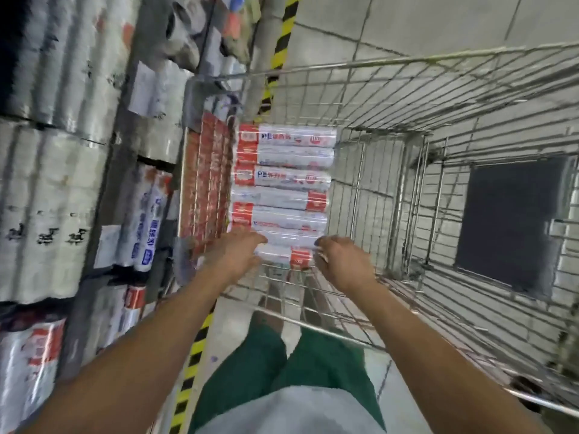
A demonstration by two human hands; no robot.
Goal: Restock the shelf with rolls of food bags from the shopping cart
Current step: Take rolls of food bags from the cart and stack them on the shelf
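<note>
the rolls of food bags (282,180) are stacked in a row against the shelf-side wall of the shopping cart (391,62), and the nearest roll (280,255) is bracketed by both hands. the left hand (238,250) is laid on the roll's left end with its fingers straight and together. the right hand (341,261) is set at the right end with its fingers bent and the tips touching the wrapper; whether a firm hold is made there cannot be told through the blur. the step is judged to be the lifting of one or more rolls out of the cart. it is best done with the ends pressed evenly from both sides, since the film wrapping looks slick and a roll squeezed at one end only could be tipped or dropped through the gap. the load should be raised clear of the wire rim before it is swung left. the shelf (111,183) is close on the left, its tiers already packed with similar rolls, so an open slot must be found first. pale floor tiles (407,23) are seen beyond, a yellow-and-black stripe (283,36) is run along the shelf base, and a dark panel (510,223) is seen through the cart's mesh.
</note>
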